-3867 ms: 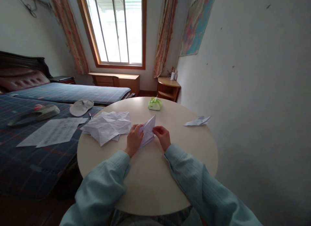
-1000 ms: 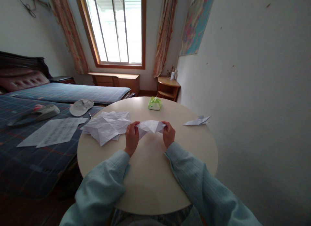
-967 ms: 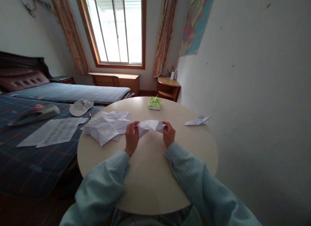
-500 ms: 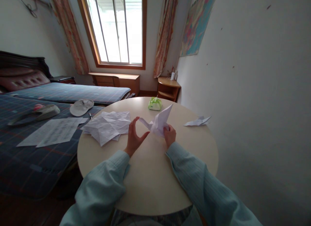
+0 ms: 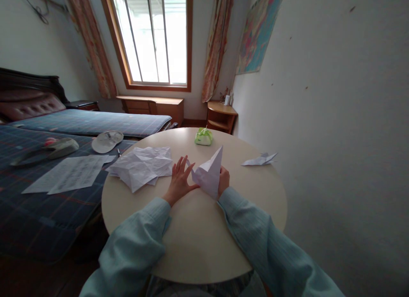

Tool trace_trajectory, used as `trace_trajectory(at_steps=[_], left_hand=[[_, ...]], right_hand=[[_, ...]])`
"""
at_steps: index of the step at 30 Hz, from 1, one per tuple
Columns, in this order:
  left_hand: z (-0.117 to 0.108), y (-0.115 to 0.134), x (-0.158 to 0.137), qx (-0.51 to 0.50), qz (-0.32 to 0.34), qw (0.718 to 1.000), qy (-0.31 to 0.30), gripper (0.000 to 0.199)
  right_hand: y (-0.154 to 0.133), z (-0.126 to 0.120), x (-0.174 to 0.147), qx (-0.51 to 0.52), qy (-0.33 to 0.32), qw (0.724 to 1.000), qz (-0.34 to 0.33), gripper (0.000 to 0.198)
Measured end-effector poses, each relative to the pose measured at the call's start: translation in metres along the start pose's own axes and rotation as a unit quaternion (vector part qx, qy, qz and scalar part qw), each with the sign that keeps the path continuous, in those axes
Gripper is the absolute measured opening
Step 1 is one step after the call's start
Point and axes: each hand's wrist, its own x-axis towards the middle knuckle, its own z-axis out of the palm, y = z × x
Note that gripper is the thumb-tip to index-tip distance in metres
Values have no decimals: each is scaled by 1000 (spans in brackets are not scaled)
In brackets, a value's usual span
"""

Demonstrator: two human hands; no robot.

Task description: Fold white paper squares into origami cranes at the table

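A white origami crane (image 5: 208, 174) is held just above the round table, its pointed wing standing upward. My right hand (image 5: 224, 180) grips it from the right; some of the fingers are hidden behind the paper. On the other side my left hand (image 5: 180, 181) has its fingers spread, with the thumb and fingertips close to the crane's narrow left end. Whether they touch it I cannot tell. To the left lies a stack of creased white paper sheets (image 5: 143, 162). Another folded paper piece (image 5: 260, 160) rests at the table's right side.
The round cream table (image 5: 198, 241) has a green and white tissue pack (image 5: 203, 136) at its far edge. On the bed (image 5: 96, 118) at left are a white cap (image 5: 107, 142) and printed sheets (image 5: 72, 173). A white wall (image 5: 345, 160) stands at the right.
The crane has turned and dropped slightly toward me, so its wing now hides more of my right fingers. My left hand has opened wider and its fingers have spread.
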Motion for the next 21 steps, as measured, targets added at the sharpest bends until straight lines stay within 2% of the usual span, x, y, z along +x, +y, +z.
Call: trace_trajectory(at_steps=[4,10,14,18,21], left_hand=[[0,-1,-1,10,4,1000,-15,80],[-3,1,-1,21,-17,1000,14,49],[-3,-3,-1,34,-38,998,42,30],[3,-10,-2,45,-39,996,68,26],[4,-13,-2,43,-45,996,67,24]], right_hand=[[-2,0,2,-23,8,1000,18,30],[-3,1,6,-22,-15,999,41,34],[-9,1,2,-26,-23,999,16,32],[-18,0,-2,-46,-22,998,-22,30],[-23,-1,-3,-52,-8,998,-42,29]])
